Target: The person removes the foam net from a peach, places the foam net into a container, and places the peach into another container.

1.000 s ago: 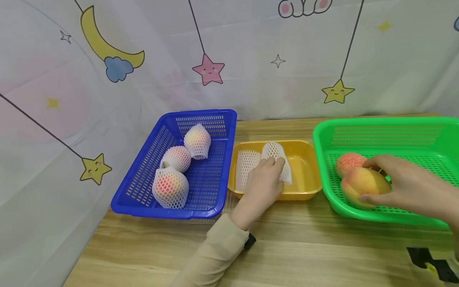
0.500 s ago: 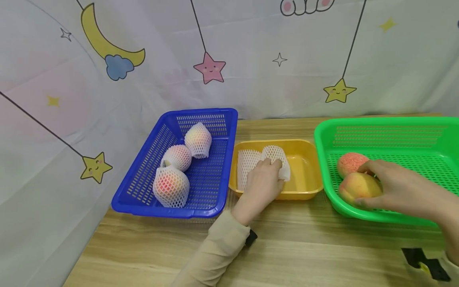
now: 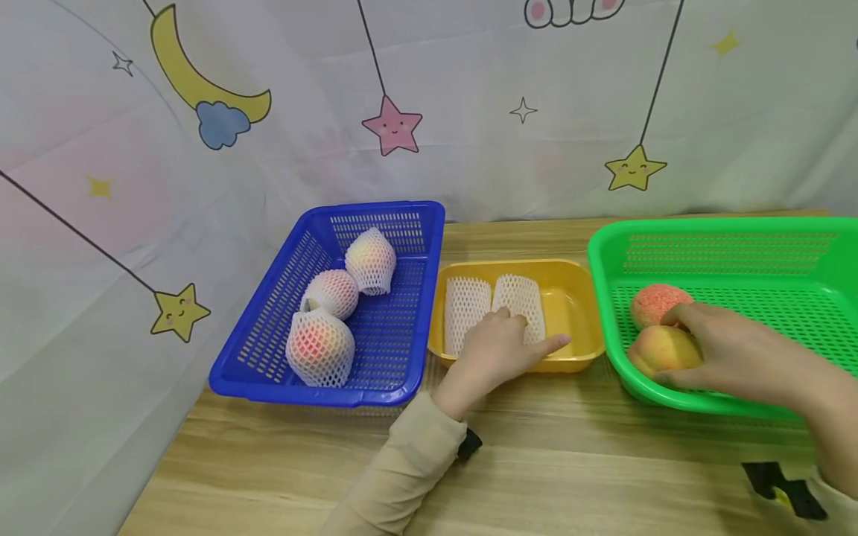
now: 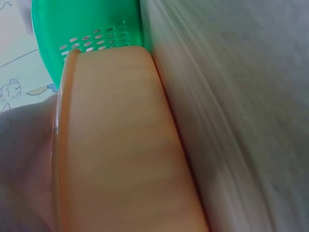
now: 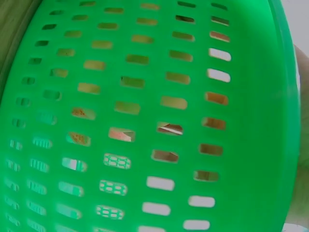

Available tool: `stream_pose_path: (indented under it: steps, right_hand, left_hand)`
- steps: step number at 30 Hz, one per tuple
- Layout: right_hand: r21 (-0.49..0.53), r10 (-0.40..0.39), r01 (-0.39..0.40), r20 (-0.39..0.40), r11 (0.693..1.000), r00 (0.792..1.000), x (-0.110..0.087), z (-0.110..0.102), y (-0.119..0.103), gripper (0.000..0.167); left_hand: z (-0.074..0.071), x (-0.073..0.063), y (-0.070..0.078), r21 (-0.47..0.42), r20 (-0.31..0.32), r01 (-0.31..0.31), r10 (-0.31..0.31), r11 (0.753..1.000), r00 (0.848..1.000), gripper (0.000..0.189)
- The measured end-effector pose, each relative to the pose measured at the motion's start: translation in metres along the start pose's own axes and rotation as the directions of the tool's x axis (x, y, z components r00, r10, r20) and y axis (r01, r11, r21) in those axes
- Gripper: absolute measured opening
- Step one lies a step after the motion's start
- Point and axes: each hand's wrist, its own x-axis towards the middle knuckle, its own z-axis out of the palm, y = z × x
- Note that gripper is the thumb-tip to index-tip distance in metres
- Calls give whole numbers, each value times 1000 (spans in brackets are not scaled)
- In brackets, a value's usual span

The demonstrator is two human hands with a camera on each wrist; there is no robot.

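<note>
In the head view my left hand [image 3: 497, 345] reaches over the front rim of the yellow tray [image 3: 570, 316]. Its thumb sticks out to the right, and its fingertips lie on the right-hand white foam net sleeve [image 3: 519, 294]. A second foam net sleeve [image 3: 467, 305] lies flat to its left, partly covered by the hand. My right hand [image 3: 733, 357] grips a yellow-pink peach [image 3: 663, 351] from the right, inside the green basket [image 3: 710, 400]. Touching that peach's far side in this view is a rough-skinned pink round fruit [image 3: 660, 304].
At the left stands a blue basket [image 3: 429, 313] with three fruits [image 3: 320, 348] in foam nets. The tray's outer wall [image 4: 116, 145] fills much of the left wrist view. Slotted green basket wall [image 5: 256, 121] blocks the right wrist view. A printed curtain [image 3: 469, 171] hangs behind the table [image 3: 570, 447].
My left hand has let go of the raised foam net, which now lies flatter, and its thumb has spread out. My right hand has shifted slightly left with the peach.
</note>
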Motion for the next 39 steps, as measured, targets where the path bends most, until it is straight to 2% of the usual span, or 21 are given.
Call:
stream_pose_path:
  steps: [7, 11, 21, 30, 39]
  right_hand:
    - [-29, -20, 19, -13, 999, 1000, 1, 4, 0, 56]
    - [-31, -29, 28, -12, 999, 1000, 2, 6, 0, 55]
    - [-21, -14, 15, 35, 1000, 999, 4, 5, -1, 66]
    - [23, 1, -3, 51, 1000, 999, 3, 2, -1, 72]
    - [-6, 14, -14, 22, 1000, 1000, 0, -2, 2, 63]
  left_hand:
    - [2, 0, 2, 68, 16, 30, -32, 997, 999, 81]
    - [3, 0, 2, 59, 27, 39, -41, 997, 999, 81]
    - [3, 1, 2, 22, 50, 67, -68, 997, 996, 82]
    - [-2, -3, 4, -17, -2, 30, -30, 999, 1000, 73]
    - [-7, -7, 6, 5, -45, -1, 1, 1000, 999, 68]
